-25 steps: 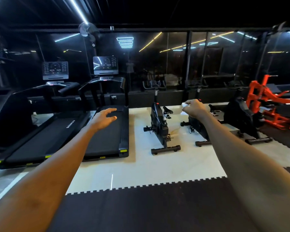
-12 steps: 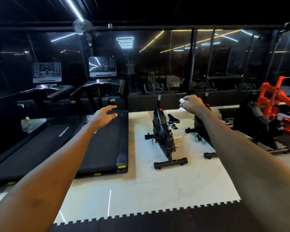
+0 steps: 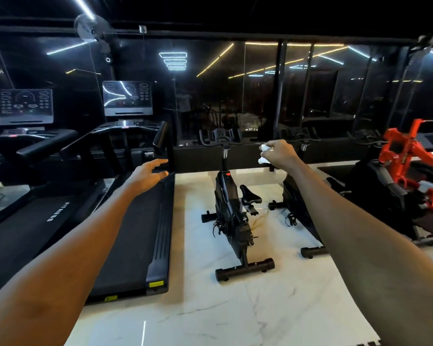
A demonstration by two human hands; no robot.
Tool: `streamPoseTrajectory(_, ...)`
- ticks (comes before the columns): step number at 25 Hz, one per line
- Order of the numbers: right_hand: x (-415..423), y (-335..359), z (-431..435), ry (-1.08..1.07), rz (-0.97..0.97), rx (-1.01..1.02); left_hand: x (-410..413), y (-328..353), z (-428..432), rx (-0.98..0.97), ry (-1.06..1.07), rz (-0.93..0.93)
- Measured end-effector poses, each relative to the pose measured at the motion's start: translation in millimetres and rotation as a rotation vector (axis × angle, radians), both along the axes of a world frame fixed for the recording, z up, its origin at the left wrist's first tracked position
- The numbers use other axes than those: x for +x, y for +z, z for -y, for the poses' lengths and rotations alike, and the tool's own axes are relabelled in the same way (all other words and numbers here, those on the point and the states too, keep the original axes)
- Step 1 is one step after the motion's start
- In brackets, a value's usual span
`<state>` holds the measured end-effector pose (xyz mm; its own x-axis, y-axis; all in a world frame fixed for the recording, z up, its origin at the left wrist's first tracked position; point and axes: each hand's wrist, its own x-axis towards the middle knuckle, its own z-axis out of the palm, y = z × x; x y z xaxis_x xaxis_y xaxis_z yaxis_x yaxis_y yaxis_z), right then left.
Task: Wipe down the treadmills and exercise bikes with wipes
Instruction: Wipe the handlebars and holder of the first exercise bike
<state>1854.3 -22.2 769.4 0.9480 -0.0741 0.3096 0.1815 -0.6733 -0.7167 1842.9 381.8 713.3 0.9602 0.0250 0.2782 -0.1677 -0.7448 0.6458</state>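
Two black treadmills stand on the left; the nearer treadmill (image 3: 135, 231) has a lit console (image 3: 127, 97), and the far-left treadmill (image 3: 23, 221) has its own console (image 3: 25, 106). A black exercise bike (image 3: 231, 216) stands on the white floor in the middle, and a second bike (image 3: 298, 203) is partly hidden behind my right arm. My left hand (image 3: 149, 174) reaches out with relaxed fingers over the nearer treadmill's belt, holding nothing. My right hand (image 3: 278, 153) is raised above the bikes and grips a crumpled white wipe (image 3: 263, 153).
A third dark bike (image 3: 385, 196) and an orange-red machine (image 3: 415, 158) stand at the right. A dark glass wall (image 3: 235, 96) runs behind the equipment. White marble-look floor (image 3: 210, 308) lies in front of me, with black matting at the bottom right corner.
I have moved forward; the treadmills and bikes are closer and larger, and the black mat has slid out under the view. Both arms stay outstretched, the wipe still in my right hand.
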Motion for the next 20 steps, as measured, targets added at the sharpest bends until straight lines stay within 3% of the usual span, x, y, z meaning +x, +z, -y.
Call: streamPoseTrajectory(20,586,-10,-46,-0.019,-0.007,-0.009,590,10,-46,0.003,0.009,0.029)
